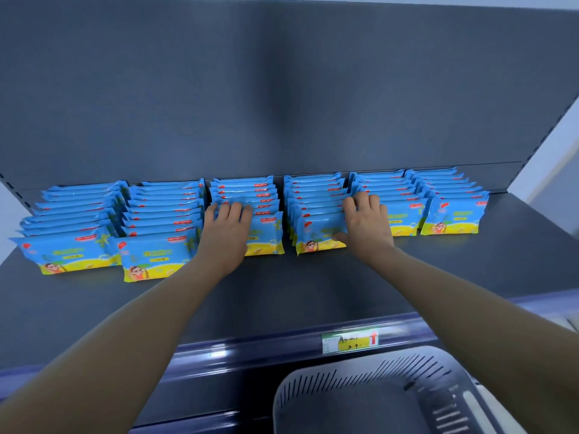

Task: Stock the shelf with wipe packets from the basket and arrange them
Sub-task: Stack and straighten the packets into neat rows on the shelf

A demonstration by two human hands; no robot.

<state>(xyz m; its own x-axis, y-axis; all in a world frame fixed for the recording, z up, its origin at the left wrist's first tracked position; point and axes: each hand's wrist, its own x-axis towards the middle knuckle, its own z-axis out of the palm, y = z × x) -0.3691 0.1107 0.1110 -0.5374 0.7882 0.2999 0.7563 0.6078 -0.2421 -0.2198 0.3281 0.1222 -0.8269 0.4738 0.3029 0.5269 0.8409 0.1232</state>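
- Head camera looks down on a dark grey metal shelf with a matching grey back panel rising behind it.
- Blue and yellow plastic wipe packets stand upright on the shelf in six rows that run from the back panel toward the front, each packet face-forward and pressed against the one behind it.
- Two leftmost rows reach furthest forward; the two rightmost rows end closer to the back panel.
- Left hand rests on the third row from the left, palm toward the packets, covering much of the front packet of that row.
- Its fingers lie close together and bend over the top edges of the first few packets; its thumb is hidden, so I cannot tell where that sits.
- Right hand is on the fourth row, at that row's right end, just beside the fifth row.
- Its fingers are slightly spread and hook over the tops of the front packets, while the thumb presses the printed face of the front packet of the fourth row, so the front few are clamped between thumb and fingers.
- Both bare forearms reach in from the lower corners of the view.
- Light grey slotted plastic basket sits below the shelf's front edge at lower right, under the right forearm.
- Green and yellow paper price label with a red arrow sits in the shelf's front rail, just above the basket.
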